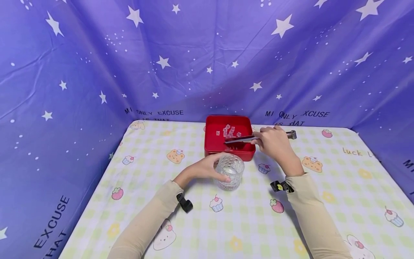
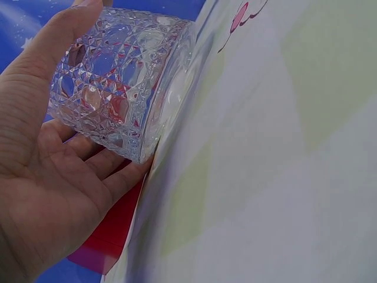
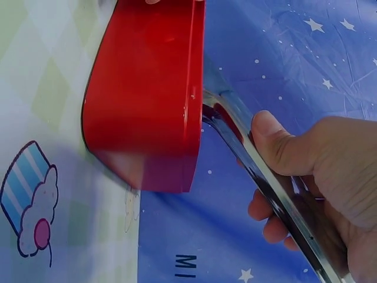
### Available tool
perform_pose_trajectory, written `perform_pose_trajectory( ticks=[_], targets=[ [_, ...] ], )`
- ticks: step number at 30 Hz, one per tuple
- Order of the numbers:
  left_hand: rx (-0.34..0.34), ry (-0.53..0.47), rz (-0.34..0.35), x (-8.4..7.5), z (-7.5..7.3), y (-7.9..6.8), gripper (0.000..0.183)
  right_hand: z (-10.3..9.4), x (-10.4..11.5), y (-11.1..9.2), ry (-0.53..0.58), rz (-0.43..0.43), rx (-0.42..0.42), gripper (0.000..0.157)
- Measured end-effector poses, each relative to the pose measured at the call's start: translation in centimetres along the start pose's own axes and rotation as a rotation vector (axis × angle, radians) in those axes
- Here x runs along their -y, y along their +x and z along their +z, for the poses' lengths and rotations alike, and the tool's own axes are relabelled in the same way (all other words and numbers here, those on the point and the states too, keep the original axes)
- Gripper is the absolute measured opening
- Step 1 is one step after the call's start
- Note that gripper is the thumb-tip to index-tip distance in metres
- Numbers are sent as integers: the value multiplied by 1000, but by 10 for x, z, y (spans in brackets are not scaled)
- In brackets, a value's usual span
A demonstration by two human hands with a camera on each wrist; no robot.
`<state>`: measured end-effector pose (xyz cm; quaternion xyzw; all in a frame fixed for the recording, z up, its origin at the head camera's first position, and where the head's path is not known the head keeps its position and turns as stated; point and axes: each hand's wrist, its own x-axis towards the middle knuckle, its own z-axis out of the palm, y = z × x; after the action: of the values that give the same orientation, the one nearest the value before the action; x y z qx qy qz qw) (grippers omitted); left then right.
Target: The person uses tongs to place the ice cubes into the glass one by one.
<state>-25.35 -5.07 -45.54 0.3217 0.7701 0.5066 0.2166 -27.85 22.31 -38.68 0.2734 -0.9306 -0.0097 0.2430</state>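
Gripping the glass (image 1: 234, 172) at six o'clock from the red box (image 1: 247, 156) is the left hand (image 1: 203, 167); the right hand (image 1: 275, 142) grasps tongs (image 1: 242, 139) angled in from three o'clock. Work looks early — clear cubes (image 1: 228, 127) lie in the box, none discernible in the glass — so most seems left to do.

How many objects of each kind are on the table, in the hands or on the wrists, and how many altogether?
Cut-glass tumbler: 1
Metal tongs: 1
Red box: 1
Black wrist straps: 2
Total: 5, without the small clear pieces in the box, which overlap too much to count.
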Motion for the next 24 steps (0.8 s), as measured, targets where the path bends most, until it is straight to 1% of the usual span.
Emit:
perform_pose_trajectory(
  ticks=[6,9,18,24],
  targets=[
    [-3,5,-6,0,0,-1,83,4,2,1,6,-42,-59,24],
    [-3,7,-9,0,0,0,84,5,5,2,10,-52,-69,22],
    [-5,26,-16,0,0,-1,84,5,10,3,25,-23,3,24],
    [1,21,-9,1,0,0,84,5,12,3,17,-9,17,22]
  ],
)
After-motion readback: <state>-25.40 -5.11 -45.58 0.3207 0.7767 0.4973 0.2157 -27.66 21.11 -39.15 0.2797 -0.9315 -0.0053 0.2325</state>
